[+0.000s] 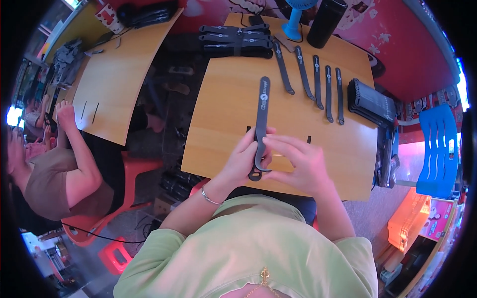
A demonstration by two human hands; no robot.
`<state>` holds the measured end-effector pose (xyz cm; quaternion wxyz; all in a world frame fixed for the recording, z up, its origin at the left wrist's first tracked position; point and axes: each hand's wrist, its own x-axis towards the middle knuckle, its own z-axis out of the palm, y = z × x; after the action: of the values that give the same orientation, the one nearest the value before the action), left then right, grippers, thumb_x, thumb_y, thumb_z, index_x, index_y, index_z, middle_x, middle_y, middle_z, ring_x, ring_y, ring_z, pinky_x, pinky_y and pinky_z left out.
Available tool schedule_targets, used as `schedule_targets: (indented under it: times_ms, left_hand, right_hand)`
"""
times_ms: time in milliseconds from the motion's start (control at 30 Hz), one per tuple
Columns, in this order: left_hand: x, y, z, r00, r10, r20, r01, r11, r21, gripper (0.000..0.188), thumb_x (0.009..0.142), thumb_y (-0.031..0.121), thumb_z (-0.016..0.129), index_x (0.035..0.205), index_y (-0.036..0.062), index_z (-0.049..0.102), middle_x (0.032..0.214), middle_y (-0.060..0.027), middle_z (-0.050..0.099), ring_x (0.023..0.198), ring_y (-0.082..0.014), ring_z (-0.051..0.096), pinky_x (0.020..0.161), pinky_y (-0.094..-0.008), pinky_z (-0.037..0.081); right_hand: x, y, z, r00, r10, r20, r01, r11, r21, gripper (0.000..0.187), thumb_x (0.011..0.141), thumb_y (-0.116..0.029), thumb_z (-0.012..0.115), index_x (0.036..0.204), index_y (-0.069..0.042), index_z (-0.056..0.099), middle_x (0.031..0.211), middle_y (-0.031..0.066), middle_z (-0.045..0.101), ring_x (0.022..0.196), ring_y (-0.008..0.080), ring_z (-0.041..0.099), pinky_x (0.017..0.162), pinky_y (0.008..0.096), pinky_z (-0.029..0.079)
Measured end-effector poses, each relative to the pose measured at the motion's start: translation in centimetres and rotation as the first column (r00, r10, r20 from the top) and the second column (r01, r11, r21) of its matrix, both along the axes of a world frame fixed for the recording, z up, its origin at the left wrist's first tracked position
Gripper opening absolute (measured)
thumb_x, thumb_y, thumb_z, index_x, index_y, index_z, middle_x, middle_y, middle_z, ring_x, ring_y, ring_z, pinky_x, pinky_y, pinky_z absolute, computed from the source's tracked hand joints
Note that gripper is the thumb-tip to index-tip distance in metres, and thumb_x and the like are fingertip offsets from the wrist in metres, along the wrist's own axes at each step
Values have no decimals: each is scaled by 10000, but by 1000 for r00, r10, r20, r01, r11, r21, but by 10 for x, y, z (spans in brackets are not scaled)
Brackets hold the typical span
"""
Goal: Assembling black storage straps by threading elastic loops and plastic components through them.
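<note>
My left hand [242, 160] is closed round the lower part of a long dark grey strap [263, 107] with white print on it. The strap's upper part stands up straight, away from me, and its near end curls toward my right hand. A second end with a slot in it [255, 175] shows below my left fingers. My right hand [307, 166] meets the strap from the right, its fingertips on the face and its thumb at the curled end. Several similar straps [318, 82] lie spread in a row farther back on the wooden table [218, 104].
A bundle of straps [236, 40] lies at the back left, another stack [371, 103] at the right edge. Behind stand a blue fan [294, 22] and a black cylinder [326, 22]. At left, another person [69, 174] sits by a second table [112, 74]. A blue chair [437, 149] is right.
</note>
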<state>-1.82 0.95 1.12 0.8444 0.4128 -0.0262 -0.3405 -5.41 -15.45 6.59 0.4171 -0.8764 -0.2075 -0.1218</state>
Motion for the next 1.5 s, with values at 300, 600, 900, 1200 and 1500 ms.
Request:
schedule_targets:
  times_ms: [300, 600, 900, 1200, 1500]
  left_hand:
    - [7, 11, 1, 989, 123, -81, -121, 992, 30, 280, 979, 175, 347, 1214, 57, 446, 758, -4, 510, 546, -49, 466, 435, -171, 340]
    - [10, 23, 12, 993, -71, 90, 64, 996, 70, 183, 971, 155, 396, 1097, 43, 466, 661, 49, 338, 508, -36, 312, 437, -181, 242]
    - [15, 78, 19, 930, -345, 128, 318, 929, 191, 158, 972, 171, 408, 1007, 35, 480, 660, 58, 329, 524, -29, 274, 460, -184, 228]
    - [22, 125, 28, 930, -362, 56, 351, 925, 147, 175, 969, 155, 393, 1004, 13, 489, 660, 49, 338, 519, -34, 274, 452, -178, 232]
    - [40, 146, 28, 990, 65, 126, 5, 871, -491, 470, 977, 337, 296, 1143, -57, 492, 580, -26, 399, 390, -75, 305, 362, -204, 250]
  right_hand:
    - [13, 20, -2, 999, 40, -35, -45, 985, -167, 628, 507, -213, 838, 1097, -156, 630, 1140, 57, 597, 867, 221, 647, 645, 281, 528]
    - [41, 18, -19, 908, -93, -408, 289, 844, 452, 86, 860, -3, 585, 925, 7, 640, 793, 25, 644, 680, 84, 583, 583, 210, 438]
    - [106, -67, 13, 883, -342, -321, 460, 499, 734, 164, 925, -156, 552, 994, -25, 623, 624, -79, 428, 486, -7, 277, 412, 167, 181]
    - [118, -90, 47, 733, -656, -181, 434, 246, 866, 147, 884, -157, 617, 798, -44, 580, 614, -51, 431, 495, 19, 301, 422, 190, 222]
    - [134, 36, -4, 872, -369, 321, 326, 928, 182, 178, 809, -74, 671, 981, -115, 689, 745, -1, 669, 545, 24, 501, 500, 164, 384]
